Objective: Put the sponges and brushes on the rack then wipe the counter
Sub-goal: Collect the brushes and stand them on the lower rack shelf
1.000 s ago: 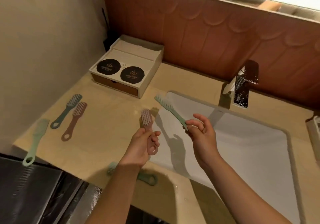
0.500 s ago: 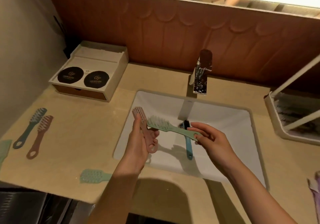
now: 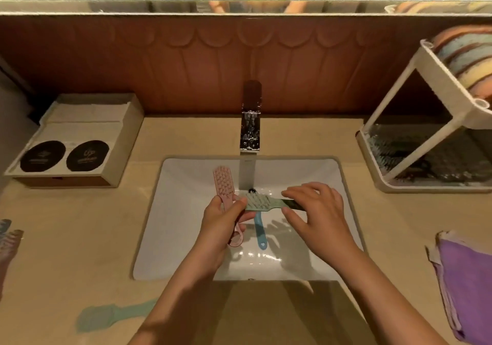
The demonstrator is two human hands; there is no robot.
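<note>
Curled around the pink plastic scrub brush (image 3: 223, 182), the left hand (image 3: 221, 222) holds it upright over the white sink (image 3: 181, 211) — thumb meeting the mint-green bristle brush (image 3: 259, 201), which the right hand (image 3: 316, 211) pinches by its handle — probably bundling both for the white two-tier rack (image 3: 450, 83) at right.

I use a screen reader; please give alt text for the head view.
Over a sink, the left hand grips a pink brush and the right hand holds a green brush by its handle. A blue brush lies in the sink; sponges sit on a rack at right.
</note>
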